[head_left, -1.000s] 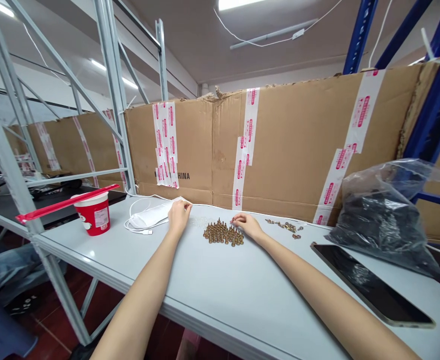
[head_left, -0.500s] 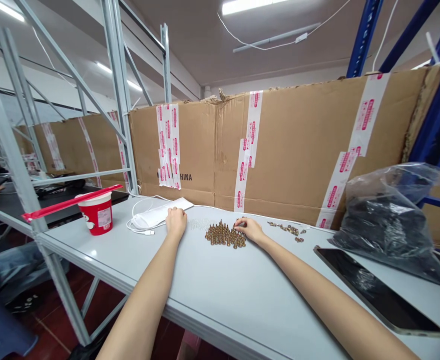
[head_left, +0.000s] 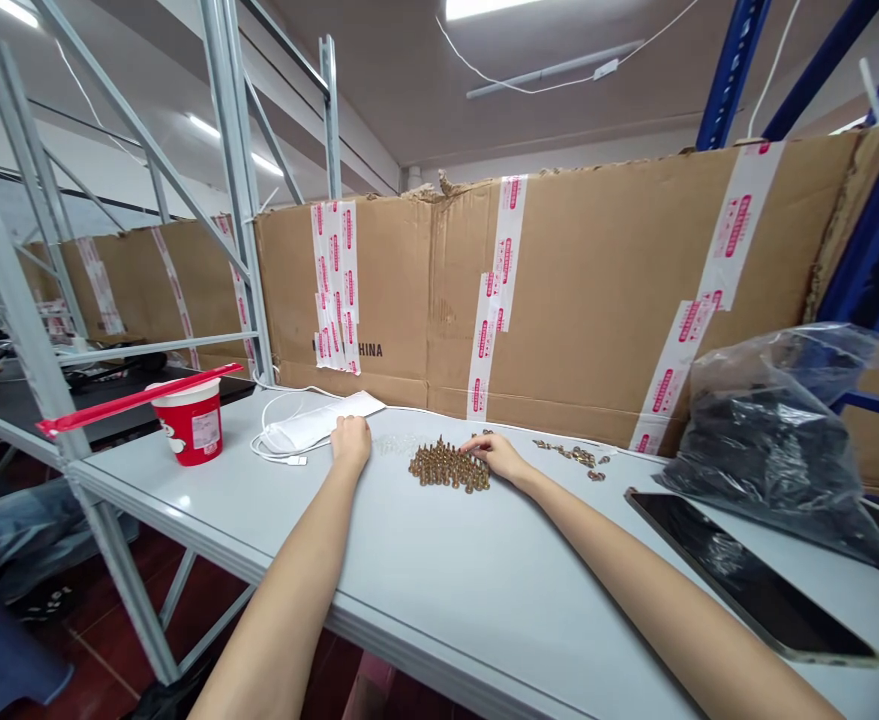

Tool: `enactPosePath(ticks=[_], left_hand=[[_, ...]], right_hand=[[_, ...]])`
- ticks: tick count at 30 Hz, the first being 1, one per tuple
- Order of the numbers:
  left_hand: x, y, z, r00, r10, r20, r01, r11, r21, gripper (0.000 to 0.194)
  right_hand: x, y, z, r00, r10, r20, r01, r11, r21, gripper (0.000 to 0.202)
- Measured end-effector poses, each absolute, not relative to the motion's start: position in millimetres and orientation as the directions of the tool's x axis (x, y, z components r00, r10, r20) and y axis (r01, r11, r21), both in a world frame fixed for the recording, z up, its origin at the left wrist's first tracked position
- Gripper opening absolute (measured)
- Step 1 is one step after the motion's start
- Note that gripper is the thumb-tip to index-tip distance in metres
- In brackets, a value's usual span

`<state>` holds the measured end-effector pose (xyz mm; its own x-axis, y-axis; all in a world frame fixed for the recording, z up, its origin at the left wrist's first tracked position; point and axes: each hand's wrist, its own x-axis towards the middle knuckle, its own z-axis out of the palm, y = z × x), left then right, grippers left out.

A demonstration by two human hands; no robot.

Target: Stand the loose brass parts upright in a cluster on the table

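Note:
My left hand [head_left: 351, 440] rests closed on the table beside a white packet [head_left: 323, 424] and cable; whatever its fingers hold, if anything, is hidden. Small clear pieces [head_left: 396, 445] lie just to its right. A cluster of small brass-coloured pointed pieces [head_left: 448, 468] stands upright between my hands. My right hand [head_left: 493, 452] reaches to the back right edge of this cluster, its fingertips close together at the pieces. What they pinch is too small to make out. More small metal pieces [head_left: 578, 456] lie loose to its right.
A red cup [head_left: 197, 430] stands at the left by the metal frame, with red tape [head_left: 139, 398] in front. On the right lie a tablet [head_left: 746, 575] and a clear bag with dark contents [head_left: 773, 450]. Cardboard [head_left: 596, 290] walls the back.
The fingers of my right hand have moved slightly left and lower over the cluster's edge. My left hand has stayed in place. The view has shifted a little.

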<state>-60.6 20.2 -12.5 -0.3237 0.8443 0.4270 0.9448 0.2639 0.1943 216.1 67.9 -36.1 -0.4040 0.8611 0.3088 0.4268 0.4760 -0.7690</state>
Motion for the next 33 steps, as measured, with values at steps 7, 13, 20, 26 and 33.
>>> enactPosePath(ticks=[7,13,20,26,33], left_hand=[[-62.7,26.2,-15.4,-0.339,0.849,0.406,0.936,0.259,0.24,0.025],[-61.7,25.6,-15.8,-0.331,0.858,0.392,0.936,0.245,0.254,0.024],[-58.0,22.2,-13.0,-0.315,0.848,0.426,0.942,0.224,0.251,0.027],[-52.5,19.9,-8.8,-0.276,0.82,0.501,0.956,0.181,0.23,0.026],[-40.6,15.1,0.0,-0.178,0.781,0.599,0.974,0.052,0.222,0.025]], right_hand=[[214.6,70.3,-36.5,-0.421,0.854,0.304,0.405,0.477,-0.78,0.026],[218.2,62.7,-29.9,-0.232,0.869,0.438,0.566,0.486,-0.666,0.034],[223.1,53.1,-26.4,-0.356,0.828,0.434,0.812,0.503,-0.296,0.037],[221.9,51.5,-26.1,-0.393,0.803,0.447,0.81,0.532,-0.244,0.026],[221.7,38.7,-21.9,-0.321,0.766,0.557,0.787,0.542,-0.293,0.017]])
